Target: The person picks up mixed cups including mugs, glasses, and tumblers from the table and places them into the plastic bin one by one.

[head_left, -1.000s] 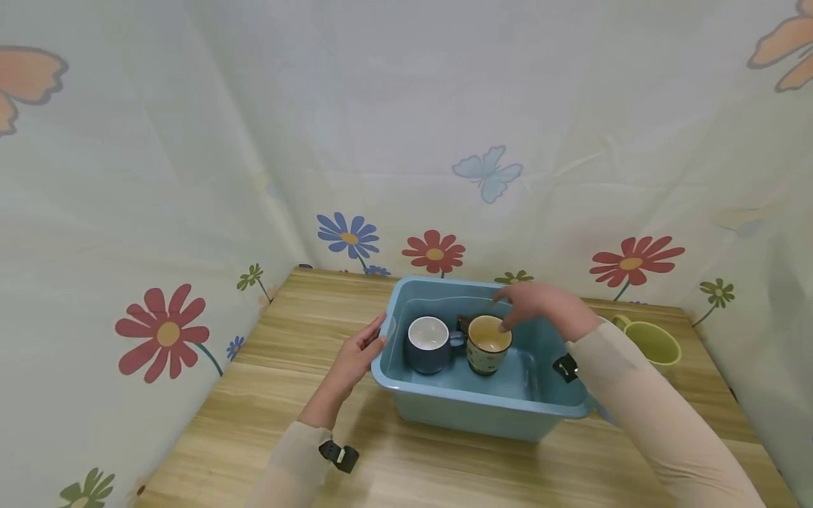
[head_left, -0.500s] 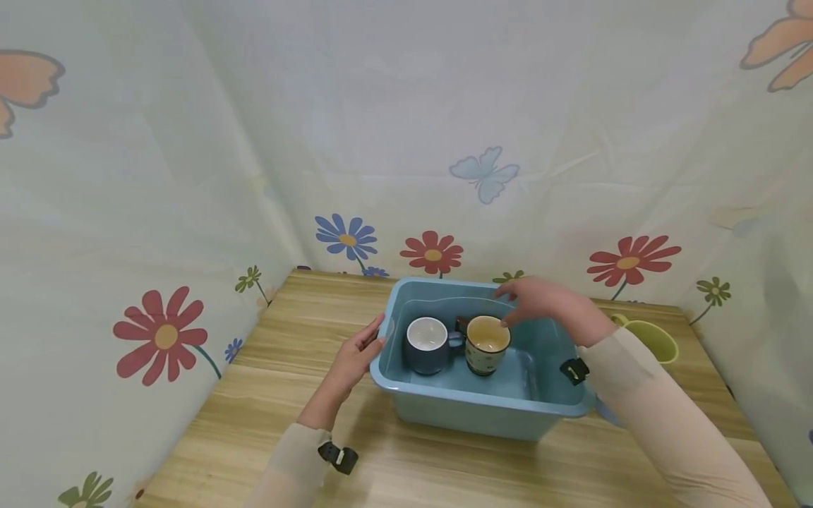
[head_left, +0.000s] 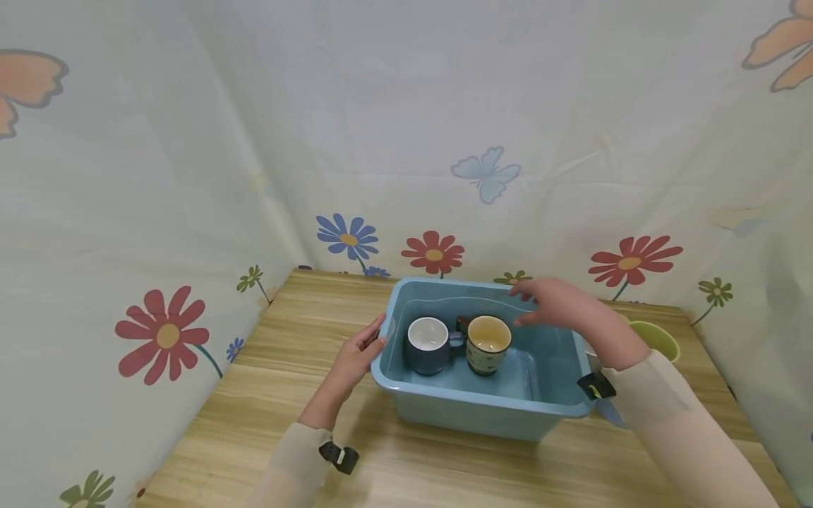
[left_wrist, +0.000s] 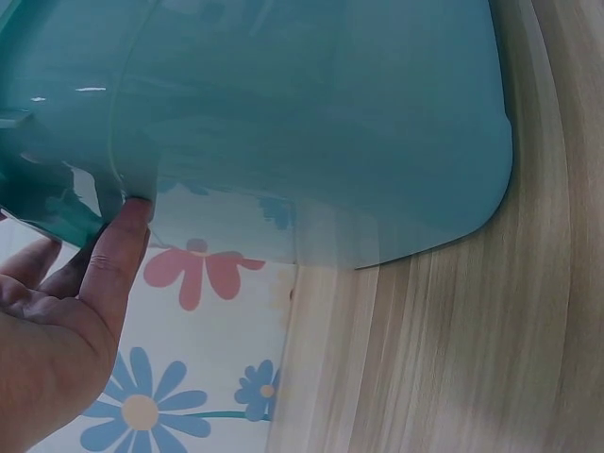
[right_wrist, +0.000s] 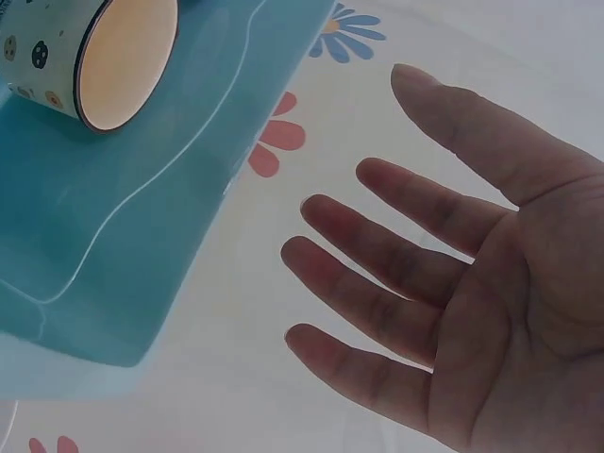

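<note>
A light blue plastic bin [head_left: 470, 416] stands on the wooden table, with two mugs upright inside. One is a dark blue mug [head_left: 427, 356] with a white interior; to its right is a patterned mug [head_left: 485, 360] with a cream interior and dark rim. My left hand [head_left: 352, 360] holds the bin's left rim, its fingertips at the edge in the left wrist view. Over the bin's back right part, my right hand [head_left: 559, 303] has its fingers spread and holds nothing. The right wrist view shows its palm and the patterned mug [right_wrist: 127, 61] lying apart from it.
Right of the bin stands a yellow-green mug [head_left: 657, 341], partly behind my right forearm. Beside the bin's right end a blue object [head_left: 611, 413] peeks out. A flower-printed curtain [head_left: 381, 141] hangs behind the table [head_left: 273, 395].
My right hand has drawn back to the right, away from the patterned mug's rim. The left hand and the mugs stay in place.
</note>
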The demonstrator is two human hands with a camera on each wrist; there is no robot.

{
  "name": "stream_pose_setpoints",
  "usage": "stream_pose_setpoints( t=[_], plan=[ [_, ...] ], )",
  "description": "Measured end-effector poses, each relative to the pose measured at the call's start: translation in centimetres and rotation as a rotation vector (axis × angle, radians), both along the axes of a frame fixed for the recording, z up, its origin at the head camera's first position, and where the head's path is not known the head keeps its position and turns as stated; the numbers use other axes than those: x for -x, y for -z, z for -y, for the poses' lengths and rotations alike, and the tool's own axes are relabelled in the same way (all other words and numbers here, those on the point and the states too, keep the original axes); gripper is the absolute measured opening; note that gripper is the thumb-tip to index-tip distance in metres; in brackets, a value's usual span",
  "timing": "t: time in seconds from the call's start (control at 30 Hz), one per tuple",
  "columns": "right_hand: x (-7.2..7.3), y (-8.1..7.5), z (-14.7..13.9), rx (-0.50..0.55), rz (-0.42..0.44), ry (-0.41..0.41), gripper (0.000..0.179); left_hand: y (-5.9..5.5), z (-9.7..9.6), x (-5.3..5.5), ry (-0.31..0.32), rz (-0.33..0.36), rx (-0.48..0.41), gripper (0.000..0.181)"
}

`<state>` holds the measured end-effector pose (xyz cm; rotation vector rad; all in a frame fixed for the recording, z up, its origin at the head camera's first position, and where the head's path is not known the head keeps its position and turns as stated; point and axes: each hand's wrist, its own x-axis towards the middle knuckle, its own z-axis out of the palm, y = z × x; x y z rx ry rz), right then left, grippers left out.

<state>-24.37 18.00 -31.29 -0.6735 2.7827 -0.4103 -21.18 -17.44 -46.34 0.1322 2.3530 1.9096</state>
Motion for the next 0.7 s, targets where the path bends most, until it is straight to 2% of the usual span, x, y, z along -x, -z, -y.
stream_pose_setpoints(
  t=[0.37,0.7],
  plan=[
    [-1.9,-0.1,-1.6,0.077,-0.049,0.022,0.059,0.2,0.1,0.0,0.008,0.003,-0.015,0.055],
    [-3.9,0.5,-4.5,0.168,-0.132,0.094,0.061,0.2,0.0,0.2,0.012,0.004,-0.025,0.055]
  ],
)
